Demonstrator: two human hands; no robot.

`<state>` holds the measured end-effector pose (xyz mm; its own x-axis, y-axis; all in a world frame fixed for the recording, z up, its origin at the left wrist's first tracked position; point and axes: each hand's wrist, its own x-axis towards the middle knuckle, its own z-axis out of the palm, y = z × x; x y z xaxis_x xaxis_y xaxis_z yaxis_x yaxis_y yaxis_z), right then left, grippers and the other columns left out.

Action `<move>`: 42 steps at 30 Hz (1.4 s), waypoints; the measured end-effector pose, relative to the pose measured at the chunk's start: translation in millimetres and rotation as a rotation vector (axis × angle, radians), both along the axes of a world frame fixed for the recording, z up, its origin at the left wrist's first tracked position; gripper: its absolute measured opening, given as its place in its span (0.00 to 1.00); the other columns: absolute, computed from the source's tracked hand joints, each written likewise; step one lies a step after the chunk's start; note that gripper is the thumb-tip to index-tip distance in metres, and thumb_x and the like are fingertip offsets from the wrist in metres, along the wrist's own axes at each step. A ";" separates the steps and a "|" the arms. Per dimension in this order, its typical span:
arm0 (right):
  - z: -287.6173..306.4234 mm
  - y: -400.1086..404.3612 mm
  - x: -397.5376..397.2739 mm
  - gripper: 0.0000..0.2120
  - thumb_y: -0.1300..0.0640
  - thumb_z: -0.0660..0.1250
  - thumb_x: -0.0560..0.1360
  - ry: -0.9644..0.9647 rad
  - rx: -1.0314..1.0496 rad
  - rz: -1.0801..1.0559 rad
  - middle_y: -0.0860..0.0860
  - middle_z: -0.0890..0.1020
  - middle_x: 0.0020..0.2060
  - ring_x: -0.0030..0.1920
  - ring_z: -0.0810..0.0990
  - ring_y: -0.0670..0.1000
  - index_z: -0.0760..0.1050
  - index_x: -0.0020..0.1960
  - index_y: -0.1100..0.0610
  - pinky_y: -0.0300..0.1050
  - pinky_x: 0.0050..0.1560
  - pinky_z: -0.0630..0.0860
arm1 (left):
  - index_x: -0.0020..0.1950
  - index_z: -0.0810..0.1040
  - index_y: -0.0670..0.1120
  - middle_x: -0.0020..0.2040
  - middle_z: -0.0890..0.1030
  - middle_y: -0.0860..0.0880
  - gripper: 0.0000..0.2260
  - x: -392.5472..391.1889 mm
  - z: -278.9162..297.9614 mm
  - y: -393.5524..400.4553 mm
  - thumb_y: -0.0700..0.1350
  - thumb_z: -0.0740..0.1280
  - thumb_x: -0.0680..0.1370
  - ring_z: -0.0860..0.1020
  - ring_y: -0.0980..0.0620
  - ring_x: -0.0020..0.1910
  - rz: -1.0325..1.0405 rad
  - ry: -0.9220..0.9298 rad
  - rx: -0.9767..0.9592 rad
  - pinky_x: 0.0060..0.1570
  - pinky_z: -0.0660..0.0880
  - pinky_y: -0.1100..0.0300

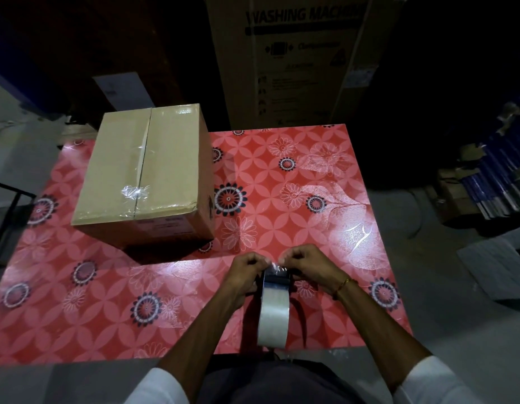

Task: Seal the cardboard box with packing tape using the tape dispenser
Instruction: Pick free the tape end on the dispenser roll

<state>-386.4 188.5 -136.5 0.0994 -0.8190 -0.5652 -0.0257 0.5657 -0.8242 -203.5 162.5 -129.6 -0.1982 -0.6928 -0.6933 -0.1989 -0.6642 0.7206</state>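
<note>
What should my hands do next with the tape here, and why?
Probably pull the loose tape end free and forward. Both hands, left hand and right hand, pinch it at the front of the tape dispenser, while the cardboard box sits apart with crumpled tape on its seam.

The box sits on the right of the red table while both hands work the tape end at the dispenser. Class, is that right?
Not quite: the head view shows the box on the left of the table. Both hands do work the tape end at the dispenser.

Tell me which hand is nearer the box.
Left. The left hand is just below-right of the box; the right hand is farther right. Both pinch tape at the dispenser.
</note>
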 end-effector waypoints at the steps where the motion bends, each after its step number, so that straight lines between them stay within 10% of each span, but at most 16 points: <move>1: 0.3 0.2 0.2 0.06 0.62 0.72 0.77 0.005 0.000 0.001 0.50 0.81 0.33 0.32 0.77 0.45 0.83 0.42 0.59 0.38 0.34 0.74 | 0.35 0.79 0.49 0.30 0.78 0.52 0.11 -0.2 -0.2 0.6 0.43 0.70 0.77 0.73 0.52 0.33 -0.001 0.002 -0.012 0.35 0.70 0.58; 12: -4.5 5.3 3.2 0.08 0.61 0.69 0.79 0.102 -0.059 0.011 0.49 0.82 0.35 0.37 0.79 0.47 0.82 0.43 0.55 0.42 0.40 0.76 | 0.47 0.75 0.43 0.44 0.80 0.45 0.08 4.0 8.5 4.7 0.37 0.74 0.74 0.79 0.50 0.44 -0.158 0.097 -0.111 0.41 0.77 0.63; 27: 1.3 11.3 -1.7 0.11 0.64 0.73 0.75 0.119 -0.113 0.139 0.50 0.79 0.42 0.42 0.77 0.47 0.79 0.56 0.56 0.40 0.42 0.76 | 0.41 0.77 0.47 0.37 0.80 0.49 0.08 6.3 5.4 2.2 0.36 0.72 0.75 0.76 0.54 0.33 -0.114 0.111 -0.001 0.30 0.70 0.63; 38: 3.5 12.0 -0.7 0.02 0.63 0.73 0.76 0.127 -0.139 0.114 0.50 0.83 0.38 0.39 0.80 0.45 0.83 0.46 0.62 0.40 0.42 0.76 | 0.45 0.76 0.40 0.35 0.78 0.47 0.04 3.9 12.6 4.4 0.33 0.70 0.76 0.75 0.60 0.26 -0.188 0.085 -0.112 0.24 0.71 0.68; 42: 1.6 10.7 -1.4 0.05 0.61 0.73 0.76 0.130 -0.149 0.117 0.53 0.84 0.38 0.40 0.81 0.48 0.83 0.43 0.62 0.43 0.43 0.77 | 0.47 0.78 0.41 0.42 0.81 0.45 0.05 4.0 13.1 5.0 0.33 0.72 0.74 0.80 0.54 0.38 -0.231 0.115 -0.095 0.38 0.78 0.66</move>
